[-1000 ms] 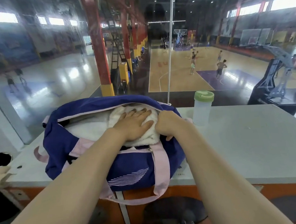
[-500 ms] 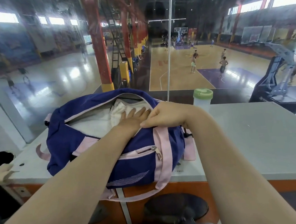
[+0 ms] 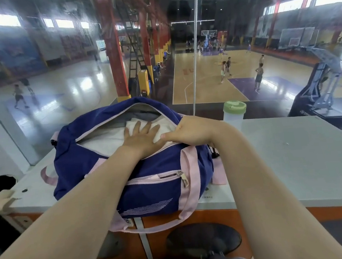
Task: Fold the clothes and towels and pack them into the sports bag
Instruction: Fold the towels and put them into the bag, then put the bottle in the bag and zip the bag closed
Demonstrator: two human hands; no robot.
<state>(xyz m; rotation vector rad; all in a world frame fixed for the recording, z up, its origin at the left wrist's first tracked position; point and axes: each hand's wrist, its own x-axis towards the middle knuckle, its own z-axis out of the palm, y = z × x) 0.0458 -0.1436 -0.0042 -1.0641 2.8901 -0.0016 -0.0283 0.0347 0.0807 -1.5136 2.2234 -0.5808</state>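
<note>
Packing looks close to done: the sports bag (image 3: 131, 164) sits on the surface (image 3: 294, 159) with its top zip gaping, white towels (image 3: 106, 140) and something grey tucked inside. No loose laundry shows elsewhere, so what's left, I'd judge, is settling the load and zipping up. Left hand (image 3: 139, 137) lies flat, fingers straight and spread, pressing the towels down. Right hand (image 3: 189, 130) curls over the bag's near rim, its grip pinching the edge at the opening.
</note>
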